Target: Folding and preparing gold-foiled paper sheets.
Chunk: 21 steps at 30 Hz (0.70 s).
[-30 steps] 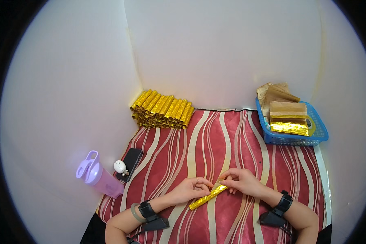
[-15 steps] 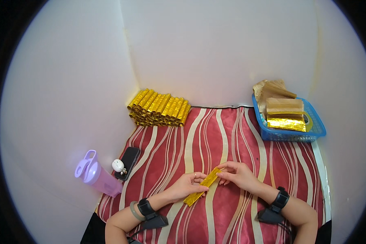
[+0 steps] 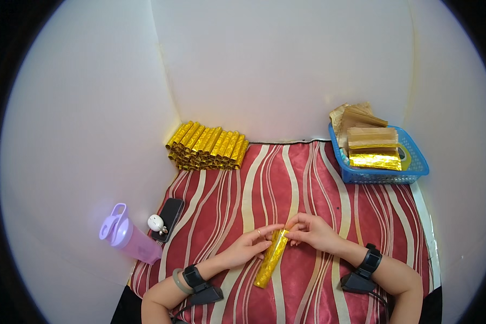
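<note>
A gold foil paper roll [image 3: 271, 263], long and narrow, slants over the striped cloth with its lower end pointing toward me. My left hand [image 3: 248, 249] is closed on it from the left, thumb on the near face and fingers reaching along the top edge. The thumb and index finger of my right hand [image 3: 316, 235] pinch the far end. A glossy patch shows near that end; whether it is clear tape I cannot tell. Farther off, a stack of similar gold foil tubes [image 3: 208, 146] lies against the left corner of the walls.
A blue plastic basket [image 3: 380, 177] at the back right holds brown-and-gold paper sheets [image 3: 371, 134] and a yellowish tape roll [image 3: 405, 158]. On the left are a black phone [image 3: 173, 211], a white earbud case [image 3: 155, 222] and a purple bottle [image 3: 135, 240]. White walls [image 3: 286, 70] rise behind.
The gold foil piece has swung more upright and now looks rounder. My left fingers have shifted up toward its far end, close to my right fingertips. The view has shifted slightly.
</note>
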### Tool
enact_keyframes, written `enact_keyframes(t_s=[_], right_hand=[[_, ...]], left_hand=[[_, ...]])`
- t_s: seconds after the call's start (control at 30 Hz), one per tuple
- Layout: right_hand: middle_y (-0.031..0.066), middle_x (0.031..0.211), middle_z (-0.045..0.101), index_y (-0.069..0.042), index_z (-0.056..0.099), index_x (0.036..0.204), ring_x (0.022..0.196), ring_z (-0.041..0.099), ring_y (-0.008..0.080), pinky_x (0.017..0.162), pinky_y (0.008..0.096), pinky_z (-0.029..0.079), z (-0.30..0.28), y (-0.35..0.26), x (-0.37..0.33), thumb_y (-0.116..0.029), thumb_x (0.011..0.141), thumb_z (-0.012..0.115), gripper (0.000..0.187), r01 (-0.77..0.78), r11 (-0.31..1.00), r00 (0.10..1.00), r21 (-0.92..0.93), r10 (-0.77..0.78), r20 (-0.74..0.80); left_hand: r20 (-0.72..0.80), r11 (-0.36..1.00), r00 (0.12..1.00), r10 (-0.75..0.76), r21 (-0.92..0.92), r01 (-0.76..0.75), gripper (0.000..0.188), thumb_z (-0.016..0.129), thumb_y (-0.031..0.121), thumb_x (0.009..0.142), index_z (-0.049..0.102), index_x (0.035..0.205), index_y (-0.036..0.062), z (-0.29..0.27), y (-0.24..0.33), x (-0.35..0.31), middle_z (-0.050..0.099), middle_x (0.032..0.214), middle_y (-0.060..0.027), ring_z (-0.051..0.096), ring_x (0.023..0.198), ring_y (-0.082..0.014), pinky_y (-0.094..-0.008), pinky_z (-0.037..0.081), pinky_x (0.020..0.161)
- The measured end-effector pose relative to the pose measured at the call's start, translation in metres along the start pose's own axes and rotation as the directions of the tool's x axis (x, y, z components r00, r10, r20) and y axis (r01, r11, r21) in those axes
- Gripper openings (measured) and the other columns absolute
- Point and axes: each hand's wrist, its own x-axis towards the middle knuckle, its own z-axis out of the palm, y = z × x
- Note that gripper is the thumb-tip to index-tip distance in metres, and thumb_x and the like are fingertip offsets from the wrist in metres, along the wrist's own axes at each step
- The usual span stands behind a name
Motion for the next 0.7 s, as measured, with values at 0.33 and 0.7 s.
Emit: enact_keyframes(t_s=[0.33,0.7], right_hand=[[0.0071,0.085,0.067,0.003,0.059,0.105,0.076,0.063,0.0103,0.07,0.023,0.052,0.0,-0.002,0.0,-0.006,0.091,0.062,0.017,-0.02,0.995,0.996,-0.098,0.028,0.08],[0.0063,0.084,0.067,0.003,0.061,0.102,0.075,0.062,0.0095,0.068,0.0228,0.051,0.001,0.002,-0.001,-0.007,0.091,0.063,0.015,-0.02,0.997,0.997,-0.081,0.025,0.069]], left_hand=[[-0.068,0.987,0.989,-0.128,-0.104,0.12,0.024,0.057,0.014,0.096,0.052,0.116,0.0032,-0.01,-0.008,0.002,0.063,0.099,-0.0042,0.062,0.087,-0.0092,-0.0234,0.055,0.072],[-0.119,0.995,0.991,-0.067,-0.087,0.057,0.017,0.062,0.013,0.093,0.06,0.105,0.0014,-0.011,-0.01,0.002,0.065,0.094,-0.0034,0.063,0.085,-0.0092,-0.0223,0.054,0.072]])
